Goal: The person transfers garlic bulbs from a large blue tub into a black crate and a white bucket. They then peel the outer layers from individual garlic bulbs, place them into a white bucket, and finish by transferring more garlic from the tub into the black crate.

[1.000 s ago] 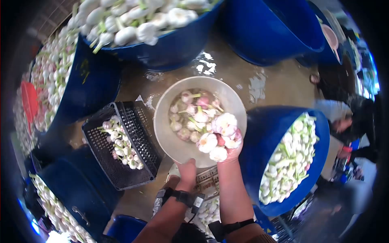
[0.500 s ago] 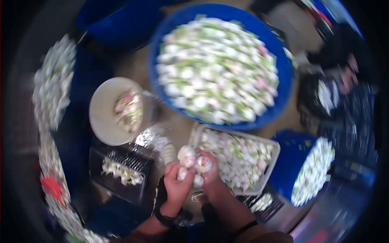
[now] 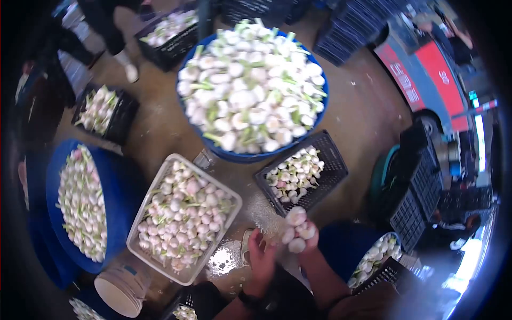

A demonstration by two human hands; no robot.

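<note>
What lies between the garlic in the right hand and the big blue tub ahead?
A black crate holding garlic bulbs sits between the right hand's handful of garlic and the blue tub, as the head view shows.

The wet floor [image 3: 368, 112] bears blue garlic tubs [image 3: 250, 157], black crates [image 3: 335, 166] and 1 clear crate [image 3: 140, 214].

Both hands are closely hemmed in. The left hand [image 3: 261, 257], fingers spread, has the pale plastic crate [image 3: 235, 201] just to its left. The right hand [image 3: 309, 246], closed round garlic bulbs [image 3: 295, 226], sits just below the black crate [image 3: 335, 162]. The large blue tub [image 3: 234, 155] blocks the way ahead. A narrow strip of floor runs between the two crates. The only open passage is bare wet floor [image 3: 362, 114] to the right, bounded by stacked black crates [image 3: 418, 197].
</note>
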